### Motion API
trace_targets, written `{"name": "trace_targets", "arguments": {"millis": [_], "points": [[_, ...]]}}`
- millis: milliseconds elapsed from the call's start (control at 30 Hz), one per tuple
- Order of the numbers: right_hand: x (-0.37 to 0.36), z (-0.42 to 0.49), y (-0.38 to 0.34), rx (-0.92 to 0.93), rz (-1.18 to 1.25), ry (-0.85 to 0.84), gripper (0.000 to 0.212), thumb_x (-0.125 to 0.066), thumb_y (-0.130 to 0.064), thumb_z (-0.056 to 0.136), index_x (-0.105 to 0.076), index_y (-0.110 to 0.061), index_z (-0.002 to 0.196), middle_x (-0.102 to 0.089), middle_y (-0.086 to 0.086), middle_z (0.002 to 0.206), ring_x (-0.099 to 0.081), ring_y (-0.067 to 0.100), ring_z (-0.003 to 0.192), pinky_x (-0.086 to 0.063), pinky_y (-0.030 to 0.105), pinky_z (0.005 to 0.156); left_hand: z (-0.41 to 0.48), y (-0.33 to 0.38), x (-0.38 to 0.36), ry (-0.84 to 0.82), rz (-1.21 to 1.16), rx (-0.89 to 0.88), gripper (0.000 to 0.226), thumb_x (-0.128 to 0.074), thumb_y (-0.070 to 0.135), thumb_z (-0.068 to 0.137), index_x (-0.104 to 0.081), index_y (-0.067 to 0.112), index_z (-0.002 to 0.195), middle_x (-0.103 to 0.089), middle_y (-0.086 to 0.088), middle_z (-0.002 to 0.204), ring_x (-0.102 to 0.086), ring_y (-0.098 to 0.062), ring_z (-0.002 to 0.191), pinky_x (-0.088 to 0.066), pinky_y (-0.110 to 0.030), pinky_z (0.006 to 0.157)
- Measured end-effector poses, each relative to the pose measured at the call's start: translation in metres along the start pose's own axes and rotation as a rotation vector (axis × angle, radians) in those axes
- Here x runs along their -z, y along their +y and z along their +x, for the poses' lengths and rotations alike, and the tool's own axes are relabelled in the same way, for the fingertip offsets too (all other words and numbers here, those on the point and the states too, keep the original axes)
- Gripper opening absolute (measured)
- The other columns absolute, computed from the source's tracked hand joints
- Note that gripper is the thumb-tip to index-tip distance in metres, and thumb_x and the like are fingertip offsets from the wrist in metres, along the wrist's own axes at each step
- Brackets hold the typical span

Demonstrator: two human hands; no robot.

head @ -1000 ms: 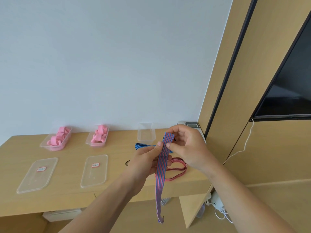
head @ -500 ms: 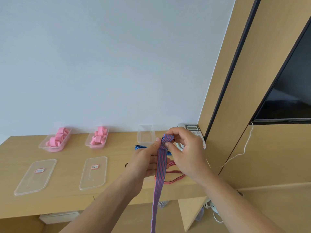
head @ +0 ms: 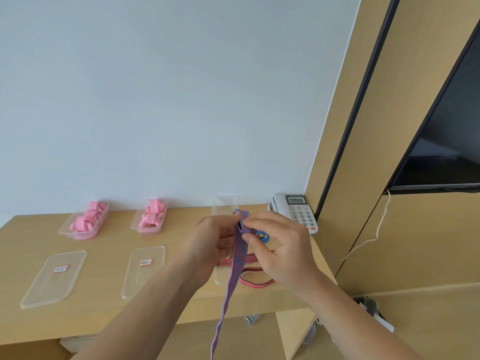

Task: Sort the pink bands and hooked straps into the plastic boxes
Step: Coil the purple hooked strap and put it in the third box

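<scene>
A long blue-and-red striped strap (head: pixel 235 266) hangs from both my hands above the desk, its top end folded over. My left hand (head: pixel 207 245) grips it from the left, and my right hand (head: pixel 283 250) pinches the folded top. Its lower end runs out of the frame at the bottom. A red strap (head: pixel 255 283) and a blue strap (head: pixel 263 236) lie on the desk behind my hands. Two clear boxes (head: pixel 83 226) (head: pixel 150 218) at the back hold pink bands. A third clear box (head: pixel 223 206) stands behind my hands, its contents hidden.
Three clear lids lie on the wooden desk (head: pixel 109 245): two with red labels (head: pixel 53 278) (head: pixel 142 270) and one (head: pixel 223 278) under my hands. A white desk phone (head: pixel 297 213) sits at the back right corner. A wooden wall panel and a dark screen (head: pixel 446 152) rise at right.
Both hands have lifted slightly with the striped strap, and its top end is folded further over. The hanging hook end has dropped out of view below the frame.
</scene>
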State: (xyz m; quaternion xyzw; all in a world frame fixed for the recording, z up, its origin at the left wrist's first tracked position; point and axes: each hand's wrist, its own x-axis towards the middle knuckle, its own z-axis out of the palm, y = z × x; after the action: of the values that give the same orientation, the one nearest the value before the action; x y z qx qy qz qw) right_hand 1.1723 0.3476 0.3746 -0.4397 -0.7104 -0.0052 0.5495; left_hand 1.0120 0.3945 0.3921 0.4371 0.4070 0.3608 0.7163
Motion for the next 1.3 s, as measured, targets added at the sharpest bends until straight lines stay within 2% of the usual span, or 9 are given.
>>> {"name": "trace_targets", "arguments": {"millis": [300, 500, 633, 733, 833, 933, 1033, 1167, 1300], "points": [[-0.010, -0.014, 0.007, 0.120, -0.045, -0.030, 0.022, -0.078, 0.002, 0.077, -0.077, -0.006, 0.097, -0.071, 0.003, 0.105, -0.067, 0.013, 0.106, -0.055, 0.030, 0.090, -0.002, 0.002, -0.001, 0.037, -0.018, -0.029, 0.016, -0.063, 0.011, 0.099, -0.078, 0.006, 0.100, -0.077, -0.011, 0.091, -0.073, -0.021, 0.074, -0.061, -0.032, 0.067], [-0.012, -0.017, 0.005, 0.162, -0.106, -0.098, 0.017, -0.078, 0.003, 0.078, -0.078, -0.004, 0.093, -0.070, 0.005, 0.103, -0.064, 0.017, 0.110, -0.051, 0.028, 0.095, -0.005, 0.001, -0.004, 0.030, 0.050, -0.056, 0.021, -0.058, 0.006, 0.102, -0.077, 0.008, 0.092, -0.074, -0.008, 0.083, -0.069, -0.018, 0.068, -0.057, -0.028, 0.064], [-0.005, -0.007, -0.003, -0.022, -0.005, -0.055, 0.011, -0.078, -0.007, 0.078, -0.080, -0.014, 0.087, -0.074, -0.006, 0.100, -0.067, 0.010, 0.103, -0.054, 0.031, 0.088, -0.008, 0.000, -0.007, 0.045, 0.127, -0.129, 0.028, -0.055, 0.006, 0.105, -0.078, 0.009, 0.090, -0.074, -0.008, 0.082, -0.069, -0.017, 0.071, -0.057, -0.024, 0.063], [0.000, 0.007, -0.005, -0.225, 0.011, -0.026, 0.034, -0.080, -0.008, 0.078, -0.074, -0.022, 0.109, -0.068, -0.013, 0.106, -0.064, 0.008, 0.099, -0.053, 0.026, 0.081, -0.010, 0.000, -0.011, 0.017, 0.184, -0.196, 0.024, -0.053, 0.006, 0.106, -0.076, 0.003, 0.107, -0.079, -0.017, 0.099, -0.074, -0.022, 0.080, -0.061, -0.027, 0.073], [0.006, 0.017, -0.001, -0.435, 0.083, -0.155, 0.055, -0.080, -0.015, 0.081, -0.060, -0.023, 0.132, -0.061, -0.012, 0.121, -0.059, 0.004, 0.106, -0.055, 0.028, 0.081, -0.012, 0.001, -0.013, 0.018, 0.150, -0.243, 0.021, -0.053, 0.004, 0.106, -0.072, 0.008, 0.114, -0.080, -0.016, 0.102, -0.078, -0.024, 0.083, -0.063, -0.028, 0.075], [0.010, 0.025, -0.001, -0.423, 0.104, -0.303, 0.038, -0.076, -0.013, 0.085, -0.068, -0.025, 0.120, -0.068, -0.019, 0.111, -0.061, 0.001, 0.105, -0.057, 0.036, 0.083, -0.013, 0.000, -0.013, 0.046, 0.098, -0.234, 0.029, -0.057, 0.004, 0.105, -0.056, 0.016, 0.131, -0.081, -0.012, 0.103, -0.080, -0.025, 0.086, -0.065, -0.032, 0.076], [0.014, 0.030, -0.003, -0.432, 0.139, -0.314, 0.030, -0.076, -0.009, 0.083, -0.071, -0.028, 0.106, -0.071, -0.018, 0.102, -0.064, 0.004, 0.103, -0.057, 0.038, 0.084, -0.013, -0.004, -0.012, 0.026, 0.086, -0.224, 0.038, -0.059, 0.006, 0.104, -0.049, 0.018, 0.138, -0.081, -0.010, 0.105, -0.080, -0.027, 0.090, -0.064, -0.032, 0.078], [0.018, 0.033, -0.003, -0.462, 0.167, -0.292, 0.031, -0.078, -0.004, 0.079, -0.072, -0.030, 0.096, -0.072, -0.017, 0.097, -0.065, 0.005, 0.101, -0.056, 0.039, 0.088, -0.014, -0.007, -0.010, -0.011, 0.100, -0.219, 0.030, -0.062, 0.012, 0.103, -0.060, 0.013, 0.133, -0.081, -0.011, 0.103, -0.079, -0.029, 0.094, -0.063, -0.031, 0.078], [0.020, 0.035, -0.006, -0.460, 0.213, -0.229, 0.033, -0.074, 0.002, 0.081, -0.069, -0.027, 0.096, -0.073, -0.017, 0.094, -0.067, 0.005, 0.095, -0.056, 0.035, 0.086, -0.013, -0.012, -0.011, 0.008, 0.160, -0.162, 0.033, -0.064, 0.039, 0.101, -0.070, 0.014, 0.122, -0.081, -0.008, 0.103, -0.079, -0.030, 0.093, -0.063, -0.041, 0.084]]}}
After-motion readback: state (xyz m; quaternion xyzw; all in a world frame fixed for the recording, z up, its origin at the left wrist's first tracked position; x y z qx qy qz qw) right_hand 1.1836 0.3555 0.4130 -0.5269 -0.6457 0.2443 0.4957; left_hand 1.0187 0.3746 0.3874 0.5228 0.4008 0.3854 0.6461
